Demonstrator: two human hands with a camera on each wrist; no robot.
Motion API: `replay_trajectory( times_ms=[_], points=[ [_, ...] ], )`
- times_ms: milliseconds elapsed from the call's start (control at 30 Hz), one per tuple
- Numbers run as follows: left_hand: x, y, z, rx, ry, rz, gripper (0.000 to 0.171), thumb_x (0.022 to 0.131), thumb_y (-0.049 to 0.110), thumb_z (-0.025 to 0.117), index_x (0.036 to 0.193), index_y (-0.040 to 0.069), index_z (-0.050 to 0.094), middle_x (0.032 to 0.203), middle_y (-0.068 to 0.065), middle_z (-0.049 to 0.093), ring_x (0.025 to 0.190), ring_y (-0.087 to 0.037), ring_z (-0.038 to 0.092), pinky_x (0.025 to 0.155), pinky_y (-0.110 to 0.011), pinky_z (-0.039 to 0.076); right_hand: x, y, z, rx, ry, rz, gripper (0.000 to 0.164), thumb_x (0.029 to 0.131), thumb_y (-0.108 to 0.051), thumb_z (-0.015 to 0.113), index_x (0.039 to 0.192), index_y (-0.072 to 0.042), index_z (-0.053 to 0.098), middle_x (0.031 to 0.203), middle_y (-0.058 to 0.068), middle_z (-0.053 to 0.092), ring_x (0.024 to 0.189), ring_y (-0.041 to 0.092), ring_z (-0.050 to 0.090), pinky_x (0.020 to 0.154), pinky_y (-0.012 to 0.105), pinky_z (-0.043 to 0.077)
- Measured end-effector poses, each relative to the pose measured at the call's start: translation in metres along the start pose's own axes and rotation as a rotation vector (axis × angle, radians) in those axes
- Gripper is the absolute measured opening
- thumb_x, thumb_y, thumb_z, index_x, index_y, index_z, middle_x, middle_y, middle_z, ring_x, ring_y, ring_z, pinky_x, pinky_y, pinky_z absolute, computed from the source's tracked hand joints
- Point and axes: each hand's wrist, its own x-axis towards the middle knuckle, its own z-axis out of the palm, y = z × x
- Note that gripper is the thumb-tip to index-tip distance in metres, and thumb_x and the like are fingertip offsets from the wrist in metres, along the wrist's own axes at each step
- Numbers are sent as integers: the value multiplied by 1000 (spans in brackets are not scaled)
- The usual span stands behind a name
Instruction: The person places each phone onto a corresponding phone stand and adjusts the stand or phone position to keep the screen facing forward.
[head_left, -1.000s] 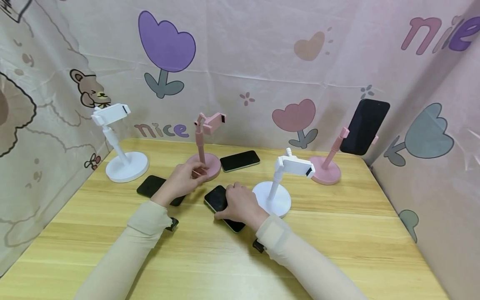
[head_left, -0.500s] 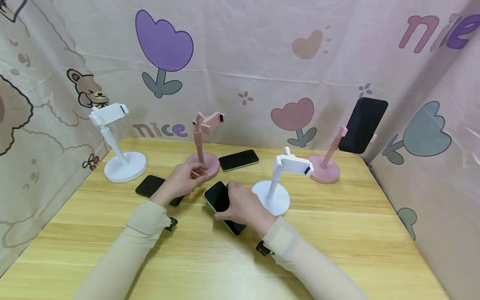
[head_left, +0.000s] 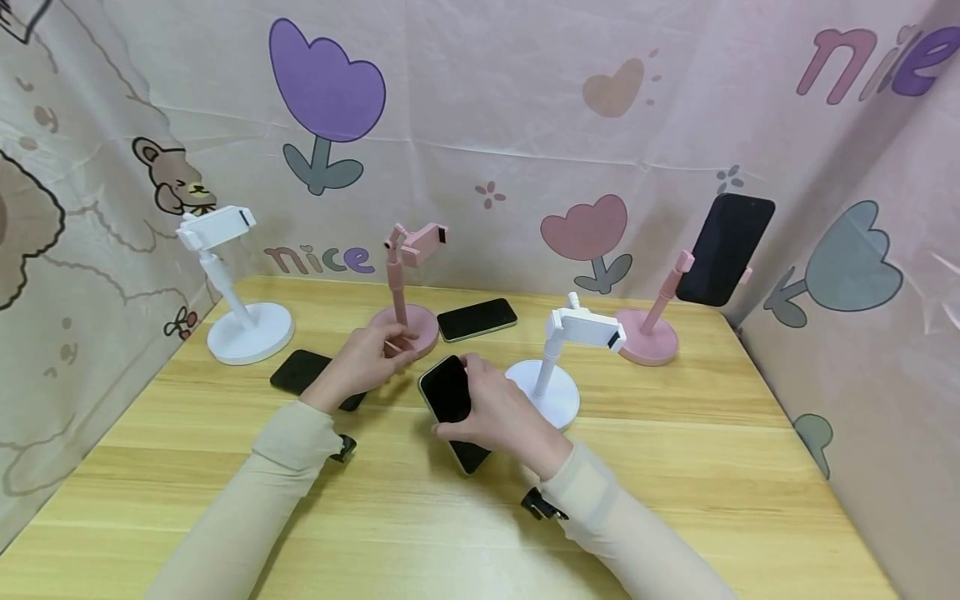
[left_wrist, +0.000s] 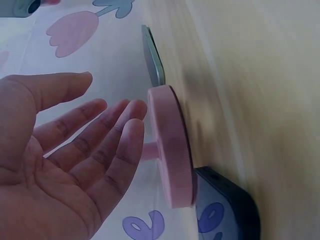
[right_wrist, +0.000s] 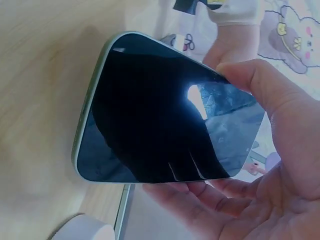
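Observation:
My right hand (head_left: 510, 412) holds a black-screened smartphone (head_left: 447, 390), thumb on one long edge and fingers on the other. In the right wrist view the phone (right_wrist: 150, 115) is tilted, screen towards the camera, with its pale rim showing. My left hand (head_left: 367, 367) is beside the round base of a pink phone stand (head_left: 429, 331). The left wrist view has this hand (left_wrist: 75, 160) with thumb apart and fingers loosely extended, fingertips right at the stand's base (left_wrist: 172, 145). The pink stand's clamp (head_left: 423, 245) is bare.
One dark phone (head_left: 300, 372) lies partly under my left forearm; another phone (head_left: 478, 320) lies behind the pink stand. White stands rise at left (head_left: 251, 335) and right of centre (head_left: 558, 398). At the back right, a second pink stand (head_left: 651, 340) carries an upright phone (head_left: 726, 250).
My right hand has raised the phone off the table, tilting and turning it slightly, and shifted a little to the right. The left hand has stayed in place.

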Motion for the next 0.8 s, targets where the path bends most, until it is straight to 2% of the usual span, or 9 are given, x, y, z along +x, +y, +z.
replay_trajectory(
  times_ms=[167,333,600,800],
  points=[
    [-1,4,-1,6,-9,6,29,105,16,70,130,1,72,114,-17,79,103,-29,77,90,-48,65,-5,0,-6,65,36,-42,87,77,-31,93,144,0,47,114,8,65,93,18,63,82,32,59],
    [-1,5,0,8,-8,18,29,105,16,70,130,2,72,114,-16,79,105,-29,76,92,-49,65,-9,-2,-14,132,51,-56,83,78,-29,92,143,-2,47,116,6,65,98,20,66,84,32,59],
    [-2,8,0,6,-6,40,29,104,15,71,129,0,73,111,-14,79,106,-30,76,96,-52,63,-20,-9,-27,166,92,-59,76,79,-36,93,134,-9,48,114,5,65,94,17,66,83,29,58],
    [-2,12,0,9,1,70,29,104,14,72,129,1,74,110,-13,79,105,-29,76,97,-51,64,-29,-16,-39,208,102,-73,79,79,-38,93,136,-12,44,104,2,67,89,17,67,78,27,58]
  ],
)
